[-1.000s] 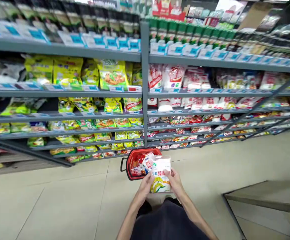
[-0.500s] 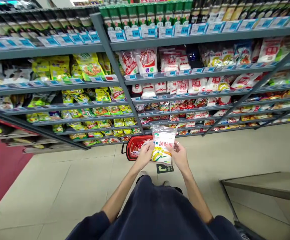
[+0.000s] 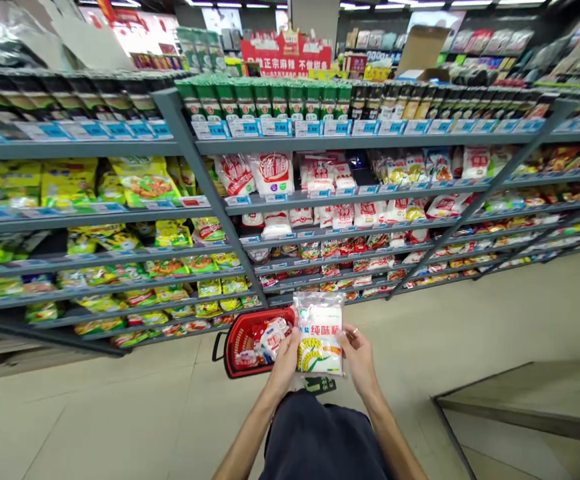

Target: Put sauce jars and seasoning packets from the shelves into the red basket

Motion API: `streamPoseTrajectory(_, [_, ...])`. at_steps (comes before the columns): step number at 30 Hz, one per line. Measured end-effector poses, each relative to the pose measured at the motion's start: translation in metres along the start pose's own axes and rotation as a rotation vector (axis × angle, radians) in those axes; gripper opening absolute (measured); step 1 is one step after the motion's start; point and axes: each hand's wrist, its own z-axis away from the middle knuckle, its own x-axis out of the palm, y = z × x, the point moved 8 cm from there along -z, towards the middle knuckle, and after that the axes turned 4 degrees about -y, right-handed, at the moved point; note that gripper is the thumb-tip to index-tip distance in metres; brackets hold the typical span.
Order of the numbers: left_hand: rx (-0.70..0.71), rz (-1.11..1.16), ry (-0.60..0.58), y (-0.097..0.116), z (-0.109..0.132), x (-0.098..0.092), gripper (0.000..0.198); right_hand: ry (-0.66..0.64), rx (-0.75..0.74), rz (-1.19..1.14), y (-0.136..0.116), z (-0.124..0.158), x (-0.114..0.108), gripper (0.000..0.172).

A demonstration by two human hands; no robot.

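Head: one packet (image 3: 320, 337), two hands (image 3: 285, 363) (image 3: 361, 360).

Shop shelves standing full, one basket down below.
Grey shelving (image 3: 210, 200) is running across the aisle: yellow-green packets (image 3: 143, 180) are crowding the left bays, white-and-red bags (image 3: 275, 172) are filling the right, green-capped bottles (image 3: 263, 100) are lining the top. A red basket (image 3: 243, 337) is sitting on the tiled floor (image 3: 120, 413) by the lowest shelf.

One camera rides on the person's head, looking forward and down. It faces the shelves (image 3: 320, 198), which span the upper half of the frame beyond the floor (image 3: 120, 413); the left hand (image 3: 284, 363) and right hand (image 3: 361, 360), gripping a packet (image 3: 320, 333), appear close at lower centre.
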Motion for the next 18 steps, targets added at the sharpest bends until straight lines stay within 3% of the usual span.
streamPoseTrajectory(6, [-0.056,0.055,-0.008,-0.004,-0.029,0.008,0.064,-0.044,0.057,0.099,-0.002,-0.023,-0.004,0.049])
streamPoseTrajectory(12, [-0.023,-0.052,0.010,0.006,-0.056,0.014,0.065,-0.040,0.057,0.005,0.010,-0.062,-0.019,0.042])
streamPoseTrajectory(15, [-0.007,-0.161,0.078,0.006,-0.074,0.024,0.069,-0.082,0.018,-0.032,0.000,-0.085,-0.029,0.041])
streamPoseTrajectory(18, [0.045,-0.339,0.165,0.008,-0.088,0.045,0.072,-0.138,0.008,-0.044,-0.016,-0.105,-0.048,0.042])
